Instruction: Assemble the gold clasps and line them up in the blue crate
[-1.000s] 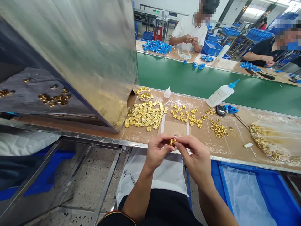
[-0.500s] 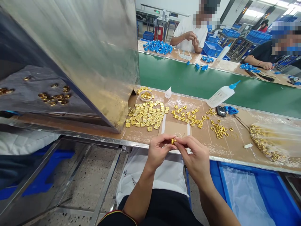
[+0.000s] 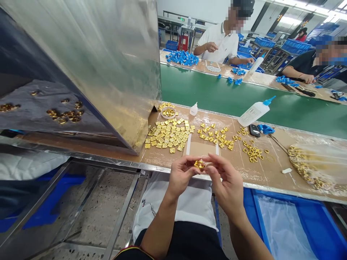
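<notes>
Between the thumb and fingers of my left hand (image 3: 181, 176) is a small gold piece (image 3: 200, 164), held over the bench's front edge. Close on its right, my right hand (image 3: 226, 180) has its thumb and fingers apart, with nothing visible between them. Ahead and left lie many flat gold squares (image 3: 169, 133) beside a round dish (image 3: 168, 112) of gold parts. Gold pieces with raised tops (image 3: 216, 134) are scattered in the middle. Gold rings (image 3: 252, 151) lie to the right of my hands.
A metal housing (image 3: 116, 72) stands at left. Beyond the bench (image 3: 233, 169) runs a green belt (image 3: 211, 90). A small bottle (image 3: 193, 109), a large glue bottle (image 3: 253, 113) and a plastic bag of gold parts (image 3: 311, 162) are on the bench. Two people work opposite.
My right fingers have come off the gold piece and spread; my left hand still holds it, now more visible. The person opposite has moved their hands apart. Blue pieces on the belt shifted slightly right.
</notes>
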Action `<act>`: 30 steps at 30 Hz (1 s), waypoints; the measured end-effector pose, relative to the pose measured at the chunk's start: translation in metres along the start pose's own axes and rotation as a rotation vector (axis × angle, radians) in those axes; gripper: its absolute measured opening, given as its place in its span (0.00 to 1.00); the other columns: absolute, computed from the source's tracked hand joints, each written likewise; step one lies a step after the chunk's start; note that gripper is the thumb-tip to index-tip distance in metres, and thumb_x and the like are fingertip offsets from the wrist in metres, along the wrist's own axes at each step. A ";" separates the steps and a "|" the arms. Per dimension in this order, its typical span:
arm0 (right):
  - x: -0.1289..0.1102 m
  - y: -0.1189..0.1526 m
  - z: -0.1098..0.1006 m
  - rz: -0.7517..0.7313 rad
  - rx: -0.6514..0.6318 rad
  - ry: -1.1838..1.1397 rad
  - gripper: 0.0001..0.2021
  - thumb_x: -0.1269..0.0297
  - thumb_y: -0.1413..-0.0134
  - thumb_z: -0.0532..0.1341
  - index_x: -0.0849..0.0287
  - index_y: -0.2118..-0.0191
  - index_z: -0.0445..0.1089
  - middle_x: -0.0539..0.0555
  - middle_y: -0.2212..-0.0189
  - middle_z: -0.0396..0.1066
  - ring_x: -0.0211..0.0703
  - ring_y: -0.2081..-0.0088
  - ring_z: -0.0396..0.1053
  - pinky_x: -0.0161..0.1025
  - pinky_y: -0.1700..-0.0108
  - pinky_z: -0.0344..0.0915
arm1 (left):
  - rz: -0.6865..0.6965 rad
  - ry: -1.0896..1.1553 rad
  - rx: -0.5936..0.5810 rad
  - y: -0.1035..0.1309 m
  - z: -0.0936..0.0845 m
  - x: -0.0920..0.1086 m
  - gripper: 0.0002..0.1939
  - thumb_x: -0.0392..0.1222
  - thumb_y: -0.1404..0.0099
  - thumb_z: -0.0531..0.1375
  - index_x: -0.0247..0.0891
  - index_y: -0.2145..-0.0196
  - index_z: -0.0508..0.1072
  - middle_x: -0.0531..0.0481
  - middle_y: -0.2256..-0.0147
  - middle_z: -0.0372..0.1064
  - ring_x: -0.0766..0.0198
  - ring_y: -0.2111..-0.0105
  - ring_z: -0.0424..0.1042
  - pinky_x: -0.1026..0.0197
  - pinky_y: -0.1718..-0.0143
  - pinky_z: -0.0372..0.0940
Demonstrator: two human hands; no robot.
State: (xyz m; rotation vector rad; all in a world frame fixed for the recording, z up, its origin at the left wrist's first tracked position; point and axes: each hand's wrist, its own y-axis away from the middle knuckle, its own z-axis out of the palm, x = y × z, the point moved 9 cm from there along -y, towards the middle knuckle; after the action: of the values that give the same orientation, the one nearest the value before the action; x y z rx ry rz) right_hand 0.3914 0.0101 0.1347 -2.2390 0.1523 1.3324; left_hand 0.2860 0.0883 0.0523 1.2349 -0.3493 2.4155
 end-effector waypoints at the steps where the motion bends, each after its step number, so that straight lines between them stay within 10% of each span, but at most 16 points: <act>1: 0.003 0.001 -0.004 -0.010 0.023 -0.002 0.12 0.61 0.33 0.60 0.52 0.47 0.73 0.57 0.56 0.78 0.44 0.61 0.78 0.42 0.59 0.76 | -0.032 0.046 -0.001 0.001 0.001 -0.003 0.25 0.57 0.53 0.76 0.36 0.64 0.81 0.46 0.70 0.80 0.61 0.71 0.78 0.62 0.68 0.72; 6: 0.010 0.003 0.000 -0.108 -0.078 -0.085 0.08 0.62 0.35 0.63 0.50 0.53 0.75 0.57 0.51 0.74 0.50 0.46 0.72 0.49 0.46 0.70 | -0.207 0.265 -0.046 0.006 0.017 -0.017 0.27 0.60 0.55 0.76 0.35 0.67 0.79 0.49 0.75 0.77 0.65 0.73 0.75 0.64 0.67 0.70; 14: 0.008 0.002 0.005 -0.124 -0.125 -0.146 0.03 0.62 0.38 0.66 0.50 0.59 0.76 0.55 0.55 0.75 0.47 0.51 0.74 0.46 0.49 0.71 | -0.274 0.271 -0.167 0.014 0.037 -0.022 0.29 0.64 0.50 0.73 0.33 0.66 0.80 0.46 0.73 0.75 0.61 0.69 0.75 0.62 0.65 0.68; 30: 0.001 0.018 -0.005 -0.336 0.167 -0.010 0.03 0.69 0.36 0.62 0.53 0.60 0.73 0.54 0.60 0.76 0.45 0.59 0.75 0.43 0.57 0.73 | -0.115 0.089 -0.154 0.013 0.031 -0.011 0.25 0.62 0.46 0.72 0.34 0.66 0.81 0.48 0.70 0.74 0.65 0.70 0.71 0.63 0.64 0.67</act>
State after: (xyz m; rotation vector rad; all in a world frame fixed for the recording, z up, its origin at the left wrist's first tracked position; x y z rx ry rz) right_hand 0.3895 -0.0081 0.1289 -2.0104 -0.1093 1.1065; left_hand 0.3076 0.0619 0.0608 1.0489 -0.4181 2.2904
